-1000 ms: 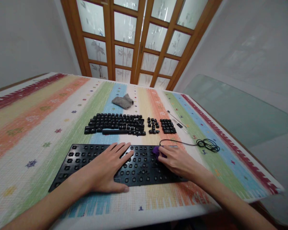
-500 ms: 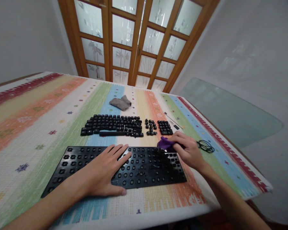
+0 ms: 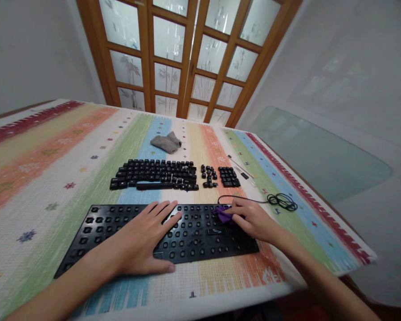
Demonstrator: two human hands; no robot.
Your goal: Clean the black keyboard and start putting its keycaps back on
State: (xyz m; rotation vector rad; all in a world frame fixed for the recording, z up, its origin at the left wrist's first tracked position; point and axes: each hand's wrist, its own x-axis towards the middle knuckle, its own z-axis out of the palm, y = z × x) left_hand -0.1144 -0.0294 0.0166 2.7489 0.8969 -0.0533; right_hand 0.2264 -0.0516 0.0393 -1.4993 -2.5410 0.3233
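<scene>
A black keyboard (image 3: pixel 200 247) with its keycaps off lies along the near side of the table. My left hand (image 3: pixel 147 238) rests flat across its left-middle part, fingers spread and thumb over the front edge. My right hand (image 3: pixel 252 218) grips a purple cloth (image 3: pixel 223 214) and presses it on the upper right of the keyboard, hiding the switches under it. Behind the keyboard, the removed keycaps (image 3: pixel 157 174) lie in rows, with a smaller keycap group (image 3: pixel 209 176) and a number-pad block (image 3: pixel 229 177) to the right.
A grey cloth (image 3: pixel 167 142) lies beyond the keycaps. The black cable (image 3: pixel 282 202) runs from the keyboard's back to a coil on the right. A thin stick (image 3: pixel 240 167) and a small black piece (image 3: pixel 244 175) lie beside the number-pad keycaps. A striped tablecloth (image 3: pixel 67 218) covers the table.
My right hand has brought the purple cloth down and slightly left, from the keyboard's back edge onto its upper right switches. My left hand stays in place.
</scene>
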